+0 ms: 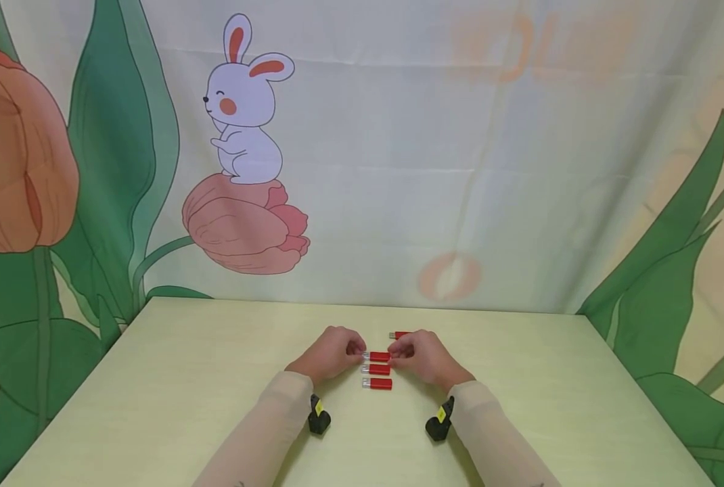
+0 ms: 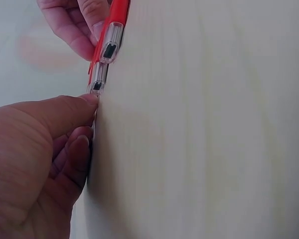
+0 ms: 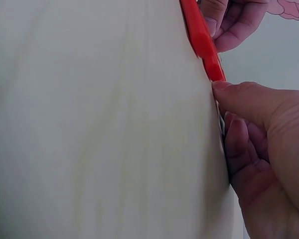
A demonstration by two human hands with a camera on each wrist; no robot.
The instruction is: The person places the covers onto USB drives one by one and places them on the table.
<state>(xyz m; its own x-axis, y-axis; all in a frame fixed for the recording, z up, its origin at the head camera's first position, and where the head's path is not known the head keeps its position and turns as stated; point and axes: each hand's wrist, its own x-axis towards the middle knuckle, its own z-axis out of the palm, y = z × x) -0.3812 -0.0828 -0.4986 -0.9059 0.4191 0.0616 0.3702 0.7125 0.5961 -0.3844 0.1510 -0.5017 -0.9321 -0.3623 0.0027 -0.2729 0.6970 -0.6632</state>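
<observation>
Three red USB flash drives with clear cap ends lie one behind another in a column on the table, caps to the left. In the head view my left hand (image 1: pixel 331 353) pinches the cap end of the rearmost USB flash drive (image 1: pixel 379 356) of the column. At its red end are the thumb and fingertips of my right hand (image 1: pixel 424 355). Nearer me lie the middle drive (image 1: pixel 379 369) and the front drive (image 1: pixel 380 384), untouched. Another red drive (image 1: pixel 400 335) lies farther back, partly hidden behind the right hand. Both wrist views show the thumbs at the drive's ends.
The pale wooden table (image 1: pixel 216 392) ends at a hanging cloth (image 1: pixel 368 169) printed with a rabbit and tulips. A small black device (image 1: pixel 319 421) is worn at the left wrist, and a similar device (image 1: pixel 439 426) at the right.
</observation>
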